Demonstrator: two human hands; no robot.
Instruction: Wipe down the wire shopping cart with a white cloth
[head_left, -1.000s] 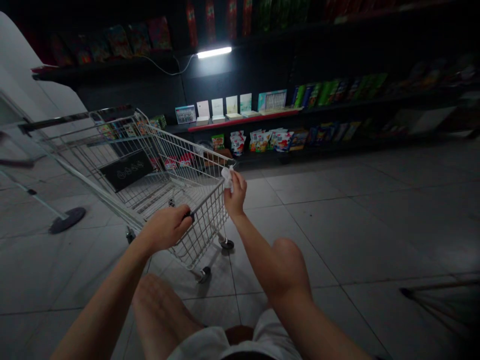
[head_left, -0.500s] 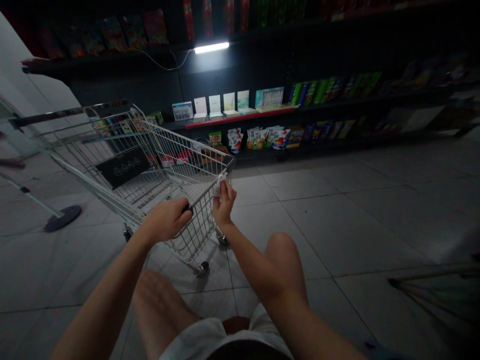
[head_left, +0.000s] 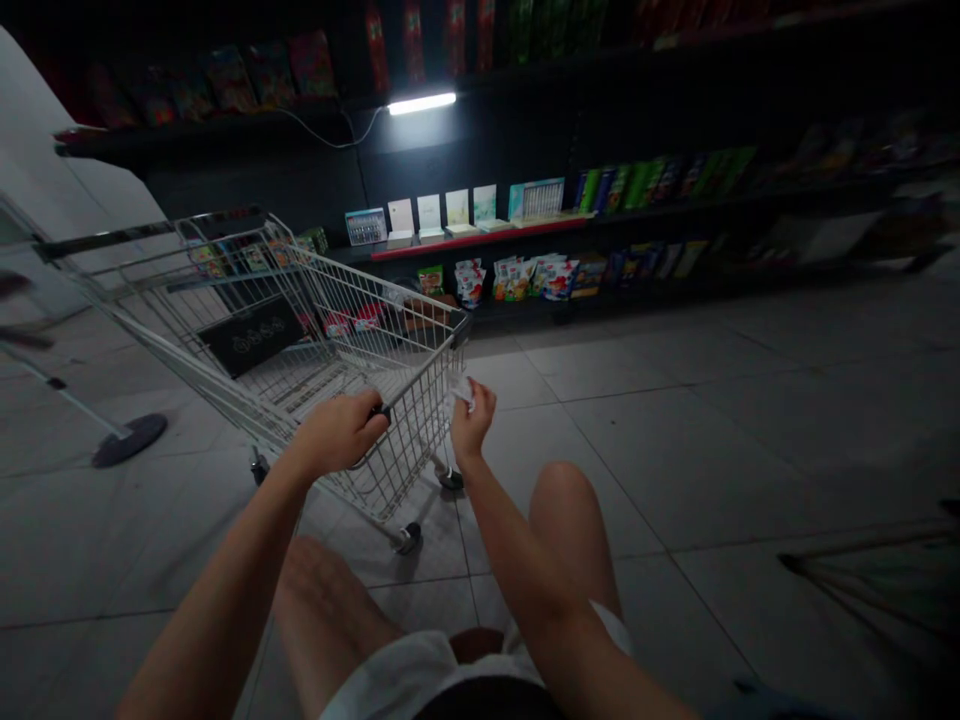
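Shopping cart [head_left: 375,330]: top rail [head_left: 420,378] is gripped by the left hand [head_left: 337,432], fingers [head_left: 367,405] closed
Right hand [head_left: 472,420]: fingers [head_left: 481,392] are pinched on a white tissue [head_left: 461,392]

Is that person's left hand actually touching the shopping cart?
Touching. The head view shows the left hand closed around the top rail of the shopping cart, with its fingers curled over the bar.
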